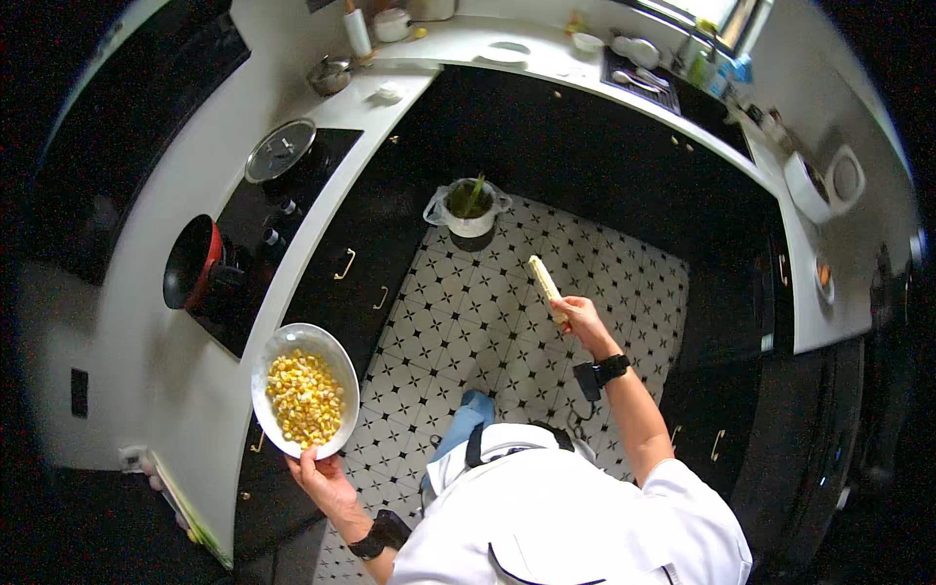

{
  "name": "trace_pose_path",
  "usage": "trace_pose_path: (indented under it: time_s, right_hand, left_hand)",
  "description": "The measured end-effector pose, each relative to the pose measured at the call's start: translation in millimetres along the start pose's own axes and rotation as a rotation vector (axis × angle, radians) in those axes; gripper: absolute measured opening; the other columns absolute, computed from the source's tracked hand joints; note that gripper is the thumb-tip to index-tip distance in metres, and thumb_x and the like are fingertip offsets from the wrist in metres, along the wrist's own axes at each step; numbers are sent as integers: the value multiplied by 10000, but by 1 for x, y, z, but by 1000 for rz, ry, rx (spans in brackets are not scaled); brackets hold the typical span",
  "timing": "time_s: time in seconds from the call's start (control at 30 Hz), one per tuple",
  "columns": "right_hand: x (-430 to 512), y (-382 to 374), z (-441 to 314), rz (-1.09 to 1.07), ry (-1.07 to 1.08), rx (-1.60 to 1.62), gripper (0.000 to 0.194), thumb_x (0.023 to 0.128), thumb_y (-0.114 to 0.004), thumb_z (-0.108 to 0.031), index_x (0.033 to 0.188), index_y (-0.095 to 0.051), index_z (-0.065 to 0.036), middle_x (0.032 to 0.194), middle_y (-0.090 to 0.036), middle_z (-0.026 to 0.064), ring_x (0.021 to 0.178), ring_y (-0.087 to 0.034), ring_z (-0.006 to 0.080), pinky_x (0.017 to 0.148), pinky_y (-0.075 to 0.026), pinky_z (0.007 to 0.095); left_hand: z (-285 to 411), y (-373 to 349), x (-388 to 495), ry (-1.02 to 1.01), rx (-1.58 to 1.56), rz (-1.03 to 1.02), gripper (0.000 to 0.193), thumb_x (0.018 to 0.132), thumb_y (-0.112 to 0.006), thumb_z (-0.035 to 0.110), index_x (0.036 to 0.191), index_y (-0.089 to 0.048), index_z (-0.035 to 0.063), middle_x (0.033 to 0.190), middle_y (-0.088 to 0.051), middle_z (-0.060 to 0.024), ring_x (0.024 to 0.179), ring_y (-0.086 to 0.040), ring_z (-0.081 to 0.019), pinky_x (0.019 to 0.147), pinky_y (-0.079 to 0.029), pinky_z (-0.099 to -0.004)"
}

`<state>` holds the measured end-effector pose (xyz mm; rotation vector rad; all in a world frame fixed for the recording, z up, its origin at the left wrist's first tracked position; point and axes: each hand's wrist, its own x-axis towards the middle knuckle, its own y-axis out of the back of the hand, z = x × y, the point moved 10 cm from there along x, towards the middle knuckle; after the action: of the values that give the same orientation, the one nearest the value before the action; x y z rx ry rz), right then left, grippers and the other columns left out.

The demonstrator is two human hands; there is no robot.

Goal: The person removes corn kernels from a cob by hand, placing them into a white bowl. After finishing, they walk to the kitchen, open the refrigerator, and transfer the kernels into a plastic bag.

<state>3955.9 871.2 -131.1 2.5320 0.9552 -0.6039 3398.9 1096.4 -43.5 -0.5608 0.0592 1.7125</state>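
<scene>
My left hand (pixel 322 479) grips the near rim of a white bowl (pixel 298 335), its thumb on top and the other fingers underneath. Loose yellow corn kernels (pixel 306 397) cover the bottom of this bowl. It is at the left, by the front edge of the white countertop. Out to the right, my right hand (pixel 583 322) holds a pale, stripped corn cob (pixel 543 284) by its lower end, above the tiled floor. The cob's free end points up and away from me, towards a lined bin (pixel 468 219) on the floor that has green scraps in it.
On the left, a black cooktop (pixel 256 197) carries a red frying pan (pixel 194 262) and a pot with a glass lid (pixel 281 151). Dishes and bottles stand by a sink rack (pixel 643 88) at the back right. Dark cabinets (pixel 548 124) edge the patterned floor (pixel 504 307).
</scene>
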Motion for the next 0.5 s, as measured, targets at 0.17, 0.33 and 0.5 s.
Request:
trace_pose_path:
  time_s: [0.17,0.33,0.5]
  right_hand:
    - [76,-9,2,-72,-57,-5,343,930,-693,-317,981,-669,22,696,-556,-7,479,-478,56,423,-398,221]
    - [187,-9,-15,-39,-98,-70,364,896,-730,-322,905,-672,37,667,-567,15,460,-467,65,417,-370,226]
    - [324,-32,-38,52,-271,2,378,866,-731,-309,964,-680,53,801,-663,110,599,-576,231,520,-421,415]
  left_hand:
    - [-13,1,0,-24,-128,60,521,836,-598,126,1344,-495,74,1222,-568,-82,925,-580,-187,663,-451,-284]
    - [-18,-15,1,-131,-142,148,473,842,-588,130,1298,-498,42,1223,-563,-116,958,-578,-216,676,-451,-292]
    - [-42,2,4,-262,-129,365,424,889,-588,175,1257,-485,-9,1142,-588,-150,978,-596,-257,712,-483,-285]
